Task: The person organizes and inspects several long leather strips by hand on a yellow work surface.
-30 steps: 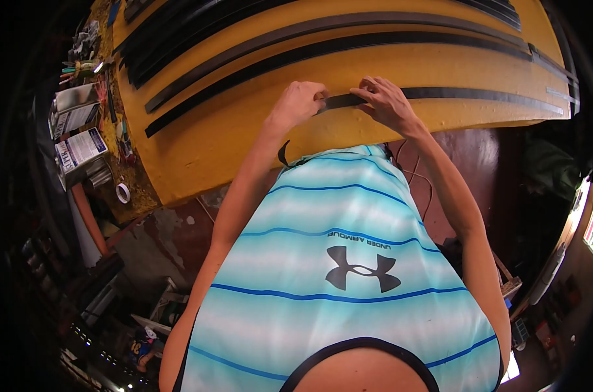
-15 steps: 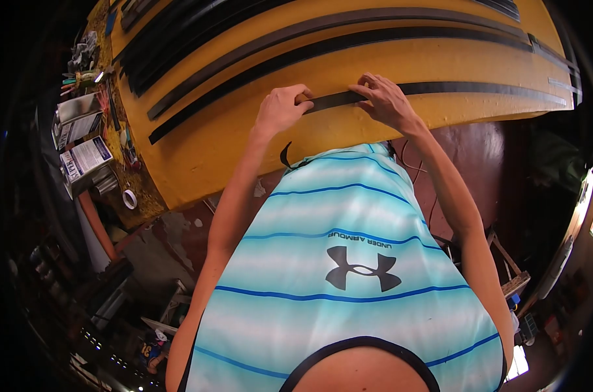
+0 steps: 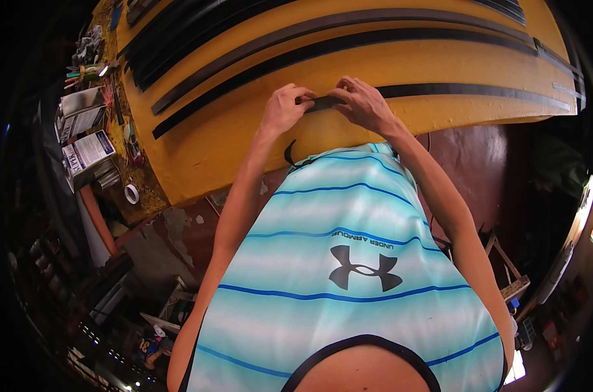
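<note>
A long, narrow black strip (image 3: 466,90) lies along the near side of the yellow-covered table (image 3: 211,160). Its left end is between my hands, slightly raised from the surface as far as I can see. My left hand (image 3: 286,110) is closed in a pinch on the very end of the strip. Close beside it on the right, my right hand (image 3: 363,106) pinches the same strip with thumb and fingers. My fingers hide parts of the strip's edge. Just beyond both hands lies another black strip (image 3: 349,47), running nearly parallel.
More dark strips (image 3: 179,49) lie at the back of the table. To the left, a side surface holds a labelled can (image 3: 87,153), a white tape roll (image 3: 132,193) and assorted tools. A person (image 3: 151,349) is in the background at lower left.
My right hand has moved left along the strip, closer to my left hand. The left hand stays at the strip's end, and the view has shifted slightly.
</note>
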The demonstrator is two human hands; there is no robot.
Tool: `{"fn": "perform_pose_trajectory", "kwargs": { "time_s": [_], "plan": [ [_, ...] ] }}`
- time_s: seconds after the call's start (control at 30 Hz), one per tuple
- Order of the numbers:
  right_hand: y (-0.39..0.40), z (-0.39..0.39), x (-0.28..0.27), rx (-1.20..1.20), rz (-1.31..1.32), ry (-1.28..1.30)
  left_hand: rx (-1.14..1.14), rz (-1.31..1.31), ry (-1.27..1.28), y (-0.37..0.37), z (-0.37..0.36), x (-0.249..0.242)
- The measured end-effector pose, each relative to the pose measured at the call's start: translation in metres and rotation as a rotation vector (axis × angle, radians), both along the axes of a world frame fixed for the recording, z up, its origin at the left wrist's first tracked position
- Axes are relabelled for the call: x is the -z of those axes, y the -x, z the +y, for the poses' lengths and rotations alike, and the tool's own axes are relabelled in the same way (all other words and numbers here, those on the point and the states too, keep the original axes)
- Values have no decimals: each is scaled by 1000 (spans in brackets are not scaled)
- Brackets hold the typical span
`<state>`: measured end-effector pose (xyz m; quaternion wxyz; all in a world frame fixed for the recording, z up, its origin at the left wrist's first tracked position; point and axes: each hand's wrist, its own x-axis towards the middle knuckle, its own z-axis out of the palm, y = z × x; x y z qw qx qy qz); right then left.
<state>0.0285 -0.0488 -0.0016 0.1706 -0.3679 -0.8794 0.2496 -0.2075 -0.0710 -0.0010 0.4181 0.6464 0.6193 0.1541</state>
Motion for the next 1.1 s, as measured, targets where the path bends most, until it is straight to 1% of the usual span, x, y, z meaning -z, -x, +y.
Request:
{"fn": "perform_pose_trajectory", "kwargs": {
  "time_s": [0.57,0.73,0.8,1.1],
  "plan": [
    [4,-3,4,45,8,15,22,42,-99,-1,-5,-1],
    [8,-4,2,83,19,53,7,56,-99,-2,-6,1],
    [12,-5,1,133,66,91,3,52,-98,-3,-6,2],
    [21,-5,8,161,72,93,9,50,-71,1,-2,5]
  ]
}}
